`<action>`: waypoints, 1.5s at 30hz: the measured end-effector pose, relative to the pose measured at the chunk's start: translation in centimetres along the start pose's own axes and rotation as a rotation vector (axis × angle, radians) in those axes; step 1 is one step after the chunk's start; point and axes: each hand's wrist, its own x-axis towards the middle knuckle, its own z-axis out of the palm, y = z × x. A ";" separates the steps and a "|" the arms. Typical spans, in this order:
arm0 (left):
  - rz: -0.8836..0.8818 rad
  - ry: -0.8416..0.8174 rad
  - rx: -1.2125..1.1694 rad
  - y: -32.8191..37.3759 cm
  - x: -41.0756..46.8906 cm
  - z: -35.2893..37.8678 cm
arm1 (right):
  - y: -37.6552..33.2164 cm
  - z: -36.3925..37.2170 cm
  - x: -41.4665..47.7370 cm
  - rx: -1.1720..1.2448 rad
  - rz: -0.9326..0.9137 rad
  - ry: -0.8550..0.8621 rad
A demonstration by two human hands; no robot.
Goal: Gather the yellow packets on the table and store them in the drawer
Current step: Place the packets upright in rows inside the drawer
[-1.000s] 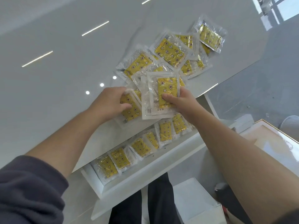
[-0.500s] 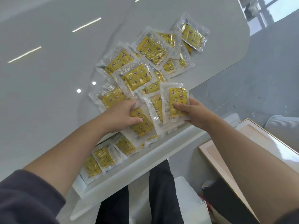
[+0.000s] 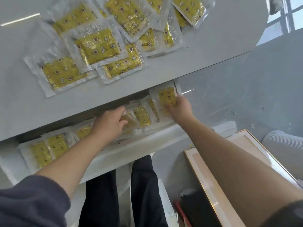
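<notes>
Reaching down from the head camera's view, both bare hands were inside the open white drawer (image 3: 131, 153) below the table edge. Half a second before, they had been above that edge, holding packets over the pile; now hands and packets had dropped into the drawer.

The right hand (image 3: 179, 108) pinched a yellow packet (image 3: 167, 97) between thumb and fingers, standing it tilted at the drawer's right end. Just left of that grip, more packets leaned in a row. The left hand (image 3: 108, 123) lay curled on a packet in the drawer's middle, fingers pressed onto it; whether it truly gripped could not be told. Left of that hand, stored packets (image 3: 49, 148) lay flat toward the drawer's far left end.

Above both hands, the grey table (image 3: 196, 59) carried a loose, overlapping pile of yellow packets (image 3: 96, 45), the nearest one lying close to the table's front edge, with a bare strip between. The table's overhang shaded the drawer's back, leaving only a narrow slot above the hands. Right of the right hand the tabletop ended and open floor showed. Below the drawer front stood the person's dark trouser legs (image 3: 142, 185), and a pale framed board (image 3: 221, 169) lay under the right forearm.
</notes>
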 end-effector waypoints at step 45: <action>0.022 -0.212 0.013 -0.5 4.1 1.9 | 0.6 6.0 -0.2 -0.614 -0.401 -0.215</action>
